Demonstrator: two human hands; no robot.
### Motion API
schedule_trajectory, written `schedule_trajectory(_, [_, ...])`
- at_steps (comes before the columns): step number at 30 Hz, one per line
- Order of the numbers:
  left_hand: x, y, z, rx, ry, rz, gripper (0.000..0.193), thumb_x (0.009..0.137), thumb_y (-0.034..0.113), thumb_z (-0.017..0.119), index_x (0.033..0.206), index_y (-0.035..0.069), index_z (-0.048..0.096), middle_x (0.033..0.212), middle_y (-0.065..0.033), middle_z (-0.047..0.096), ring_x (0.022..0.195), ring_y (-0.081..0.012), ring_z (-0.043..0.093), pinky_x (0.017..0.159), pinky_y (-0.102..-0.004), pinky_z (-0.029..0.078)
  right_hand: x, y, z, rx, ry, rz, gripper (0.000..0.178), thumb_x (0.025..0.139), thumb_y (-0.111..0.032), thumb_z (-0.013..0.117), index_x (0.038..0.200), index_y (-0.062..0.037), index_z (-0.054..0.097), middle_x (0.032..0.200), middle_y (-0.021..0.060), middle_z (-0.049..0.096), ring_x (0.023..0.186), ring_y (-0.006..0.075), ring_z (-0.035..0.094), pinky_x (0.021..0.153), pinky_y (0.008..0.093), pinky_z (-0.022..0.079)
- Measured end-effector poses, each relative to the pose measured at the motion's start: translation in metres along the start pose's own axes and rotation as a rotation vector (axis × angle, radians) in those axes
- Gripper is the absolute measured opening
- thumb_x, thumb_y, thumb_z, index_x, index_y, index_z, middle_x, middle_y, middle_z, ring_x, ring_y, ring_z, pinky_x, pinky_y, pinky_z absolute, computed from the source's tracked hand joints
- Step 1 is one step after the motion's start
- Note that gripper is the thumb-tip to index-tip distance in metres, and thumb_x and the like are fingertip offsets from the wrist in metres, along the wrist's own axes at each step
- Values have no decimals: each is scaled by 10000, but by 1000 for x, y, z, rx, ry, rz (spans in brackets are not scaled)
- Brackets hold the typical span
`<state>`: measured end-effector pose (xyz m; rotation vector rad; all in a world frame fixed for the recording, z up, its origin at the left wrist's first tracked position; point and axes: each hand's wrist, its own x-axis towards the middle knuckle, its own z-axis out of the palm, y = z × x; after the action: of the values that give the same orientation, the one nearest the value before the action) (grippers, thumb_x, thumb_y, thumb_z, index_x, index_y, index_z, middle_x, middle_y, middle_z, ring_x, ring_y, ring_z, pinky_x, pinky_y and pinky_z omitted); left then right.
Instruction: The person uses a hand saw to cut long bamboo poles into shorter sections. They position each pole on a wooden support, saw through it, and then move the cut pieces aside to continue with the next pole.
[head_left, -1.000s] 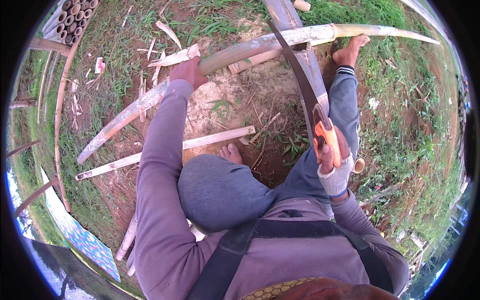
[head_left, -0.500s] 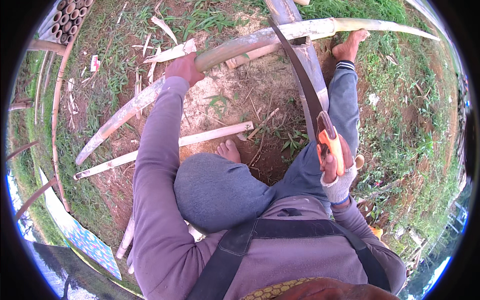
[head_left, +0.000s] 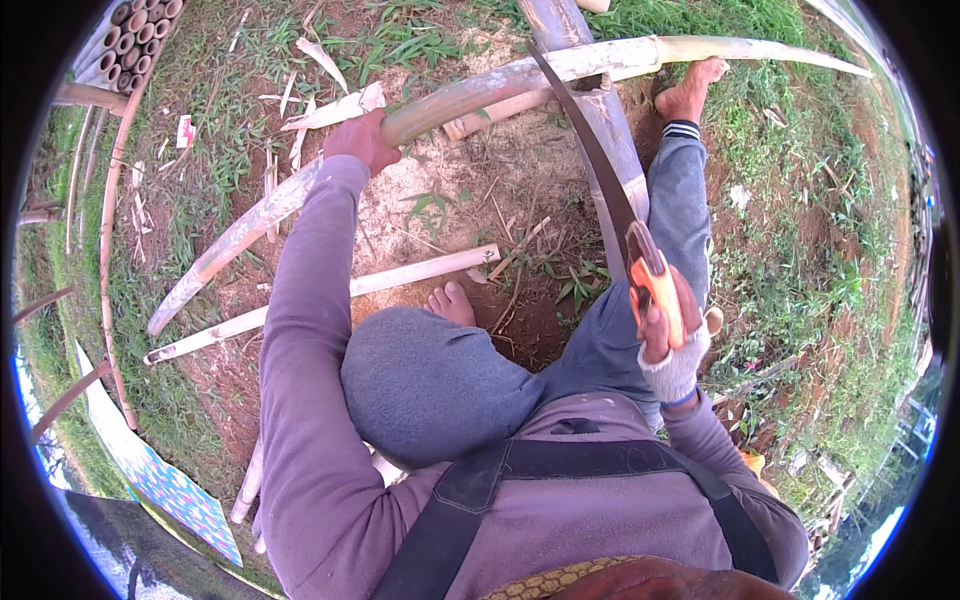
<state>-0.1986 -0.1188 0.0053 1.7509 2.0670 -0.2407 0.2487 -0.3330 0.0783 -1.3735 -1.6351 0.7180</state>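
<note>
A long pale bamboo pole [head_left: 470,97] runs across the upper view, resting over a thicker grey bamboo log [head_left: 612,165] on the ground. My left hand [head_left: 362,140] is closed around the pole, left of the log. In my right hand [head_left: 674,325], which wears a pale fingerless glove, I grip the orange handle of a curved handsaw [head_left: 605,160]. Its dark blade slants up and left, and the tip lies at the pole just left of the log. Whether the teeth are in the bamboo I cannot tell.
My bare right foot [head_left: 690,92] is by the pole's right part. A split bamboo strip [head_left: 400,275] lies near my left foot [head_left: 452,303]. A short bamboo piece [head_left: 500,114] lies under the pole, amid sawdust. Cut bamboo tubes [head_left: 130,45] are stacked far left.
The whole view has shifted slightly, so everything sits a little further left. Both hands keep their holds, and the saw stays at nearly the same place on the pole.
</note>
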Motion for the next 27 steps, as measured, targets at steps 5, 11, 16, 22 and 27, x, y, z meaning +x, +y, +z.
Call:
schedule_trajectory(5, [4, 4, 8, 8, 37, 3, 611, 804, 379, 860, 1351, 191, 663, 1198, -135, 784, 1128, -361, 747, 1003, -503, 583, 99, 7, 52, -77, -17, -57, 490, 1069, -350, 660, 1356, 48, 660, 1192, 216, 749, 1065, 360, 752, 916, 402, 582])
schedule_trajectory(11, [4, 3, 3, 50, 19, -1, 647, 805, 387, 860, 1387, 195, 653, 1225, -126, 781, 1165, -360, 739, 1027, -496, 582, 169, 12, 95, -256, 54, -214, 349, 1043, -201, 686, 1313, 21, 685, 1101, 232, 753, 956, 403, 738, 854, 426, 581])
schedule_trajectory(16, [6, -6, 7, 12, 8, 6, 621, 795, 388, 863, 1352, 192, 669, 1189, -129, 788, 1137, -359, 748, 1019, -497, 586, 38, 0, 19, 11, -69, 60, 513, 1080, -328, 619, 1390, 81, 639, 1227, 179, 748, 1054, 271, 753, 920, 380, 583])
schedule_trajectory(22, [2, 5, 12, 9, 26, 0, 613, 796, 370, 862, 1355, 204, 673, 1205, -121, 786, 1132, -351, 750, 1015, -505, 589, 150, 11, 83, -122, 27, -240, 453, 1020, -248, 739, 1343, 61, 665, 1172, 208, 757, 1009, 301, 758, 856, 393, 582])
schedule_trajectory(27, [3, 4, 0, 2, 4, -43, 623, 797, 375, 867, 1368, 216, 673, 1212, -117, 785, 1140, -336, 751, 1019, -492, 589, 205, -3, 115, -147, 89, -272, 374, 989, -213, 780, 1265, 11, 665, 1013, 156, 743, 888, 275, 730, 819, 363, 572])
